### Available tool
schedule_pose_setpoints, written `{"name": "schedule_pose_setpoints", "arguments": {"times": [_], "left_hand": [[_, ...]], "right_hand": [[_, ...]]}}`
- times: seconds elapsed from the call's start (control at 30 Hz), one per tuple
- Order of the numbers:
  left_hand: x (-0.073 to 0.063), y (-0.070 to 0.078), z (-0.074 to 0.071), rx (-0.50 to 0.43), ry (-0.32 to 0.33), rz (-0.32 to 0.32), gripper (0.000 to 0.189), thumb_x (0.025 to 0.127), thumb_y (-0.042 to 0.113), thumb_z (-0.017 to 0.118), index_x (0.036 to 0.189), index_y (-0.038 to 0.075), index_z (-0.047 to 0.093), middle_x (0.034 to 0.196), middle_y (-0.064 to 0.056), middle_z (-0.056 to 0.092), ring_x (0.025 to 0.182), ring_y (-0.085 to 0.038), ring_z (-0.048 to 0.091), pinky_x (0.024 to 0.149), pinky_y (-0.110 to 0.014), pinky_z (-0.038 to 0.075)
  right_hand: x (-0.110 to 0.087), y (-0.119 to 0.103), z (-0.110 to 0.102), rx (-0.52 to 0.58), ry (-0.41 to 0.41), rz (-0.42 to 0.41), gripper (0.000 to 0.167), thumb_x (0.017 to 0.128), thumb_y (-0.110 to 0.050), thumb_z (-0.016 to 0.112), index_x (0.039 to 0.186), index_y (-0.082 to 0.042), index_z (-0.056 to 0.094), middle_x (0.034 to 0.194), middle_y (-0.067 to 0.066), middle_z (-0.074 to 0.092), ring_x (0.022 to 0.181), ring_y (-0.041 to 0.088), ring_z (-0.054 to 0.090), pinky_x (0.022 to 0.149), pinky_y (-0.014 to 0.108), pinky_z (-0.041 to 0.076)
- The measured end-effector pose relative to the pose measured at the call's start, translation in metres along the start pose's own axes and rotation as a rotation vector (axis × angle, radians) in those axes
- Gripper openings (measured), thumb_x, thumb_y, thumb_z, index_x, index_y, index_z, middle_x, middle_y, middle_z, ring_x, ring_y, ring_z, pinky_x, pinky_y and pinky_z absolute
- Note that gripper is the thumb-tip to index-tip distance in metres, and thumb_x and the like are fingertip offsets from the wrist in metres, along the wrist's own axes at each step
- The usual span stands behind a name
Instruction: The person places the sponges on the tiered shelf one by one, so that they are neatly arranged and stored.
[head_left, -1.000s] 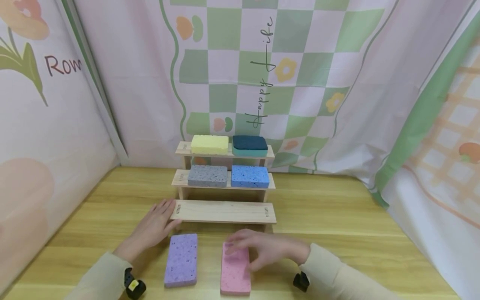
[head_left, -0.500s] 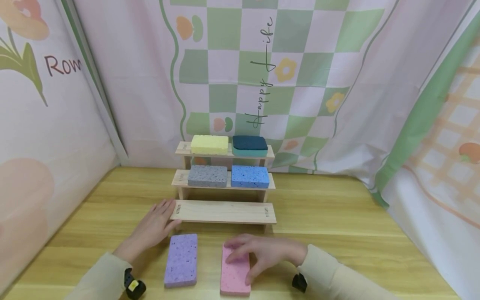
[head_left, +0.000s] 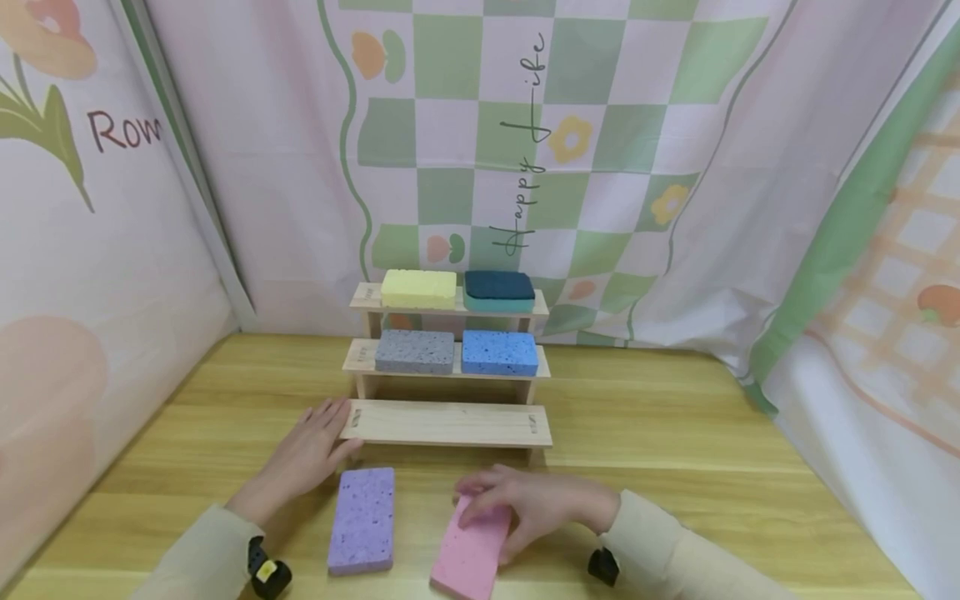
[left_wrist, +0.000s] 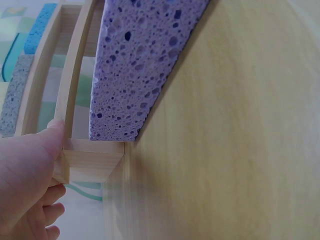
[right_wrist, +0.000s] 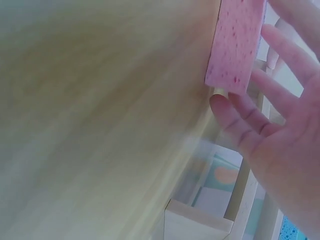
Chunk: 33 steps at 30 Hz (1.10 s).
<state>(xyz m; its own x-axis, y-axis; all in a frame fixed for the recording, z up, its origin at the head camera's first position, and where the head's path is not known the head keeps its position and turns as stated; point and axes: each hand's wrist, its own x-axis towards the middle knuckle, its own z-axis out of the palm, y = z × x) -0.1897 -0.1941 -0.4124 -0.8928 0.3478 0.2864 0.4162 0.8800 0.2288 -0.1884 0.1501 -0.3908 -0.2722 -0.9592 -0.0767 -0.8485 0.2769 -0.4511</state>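
Observation:
My left hand (head_left: 303, 450) holds the left end of the lowest step of a wooden tiered shelf (head_left: 450, 423). In the left wrist view the thumb (left_wrist: 52, 137) lies against the step's front edge, with the other fingers curled at its end. My right hand (head_left: 536, 504) grips a pink sponge (head_left: 471, 550) by its far end, thumb on the right side. That sponge lies slanted, its near end pointing left. In the right wrist view fingers surround the pink sponge (right_wrist: 237, 45). A purple sponge (head_left: 363, 521) lies flat on the table, between the hands.
A grey sponge (head_left: 415, 352) and a blue one (head_left: 499, 353) sit on the middle step. On the top step are a yellow sponge (head_left: 419, 289) and a teal sponge with a dark top (head_left: 499, 291). The wood-grain table (head_left: 675, 433) meets printed curtains (head_left: 510, 125) behind the shelf.
The right hand's fingers have come down on the pink sponge and taken hold of it. The sponge has turned, its near end swinging left. The left hand has stayed still.

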Motion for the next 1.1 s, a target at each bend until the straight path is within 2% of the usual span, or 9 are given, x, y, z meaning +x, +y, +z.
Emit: {"name": "schedule_pose_setpoints", "arguments": {"times": [0.2,0.5,0.9,1.1], "left_hand": [[-0.0009,0.0008,-0.0007,-0.005,0.006,0.001,0.063,0.095,0.032,0.051,0.134,-0.013,0.034,0.137,-0.029,0.035,0.126,-0.045,0.03,0.104,-0.056,0.021],[-0.0013,0.0006,-0.0004,0.002,-0.001,-0.007,0.062,0.095,0.032,0.051,0.135,-0.013,0.034,0.138,-0.028,0.035,0.126,-0.045,0.03,0.104,-0.056,0.021],[-0.0007,0.0012,-0.0021,0.003,0.006,-0.002,0.062,0.095,0.032,0.05,0.135,-0.012,0.034,0.138,-0.028,0.035,0.126,-0.044,0.03,0.104,-0.055,0.021],[-0.0004,0.0024,-0.0037,0.003,0.007,-0.002,0.062,0.095,0.032,0.051,0.135,-0.013,0.034,0.137,-0.028,0.035,0.126,-0.044,0.03,0.104,-0.055,0.021]], "right_hand": [[-0.0021,-0.0012,0.0002,-0.017,-0.017,-0.014,0.058,0.074,-0.022,0.076,0.127,-0.023,0.053,0.142,0.008,0.036,0.126,0.023,0.034,0.097,0.033,0.035],[-0.0035,-0.0029,0.0013,0.006,-0.03,-0.011,0.064,0.072,-0.005,0.069,0.13,-0.021,0.05,0.14,0.006,0.038,0.127,0.02,0.035,0.099,0.032,0.034],[-0.0044,-0.0034,0.0022,0.02,-0.001,-0.045,0.062,0.072,-0.005,0.069,0.13,-0.018,0.052,0.134,0.007,0.042,0.122,0.015,0.038,0.098,0.029,0.036],[-0.0053,-0.0055,-0.0003,0.05,0.0,-0.006,0.061,0.073,-0.006,0.069,0.131,-0.017,0.051,0.134,0.009,0.041,0.122,0.017,0.038,0.098,0.031,0.036]]}}
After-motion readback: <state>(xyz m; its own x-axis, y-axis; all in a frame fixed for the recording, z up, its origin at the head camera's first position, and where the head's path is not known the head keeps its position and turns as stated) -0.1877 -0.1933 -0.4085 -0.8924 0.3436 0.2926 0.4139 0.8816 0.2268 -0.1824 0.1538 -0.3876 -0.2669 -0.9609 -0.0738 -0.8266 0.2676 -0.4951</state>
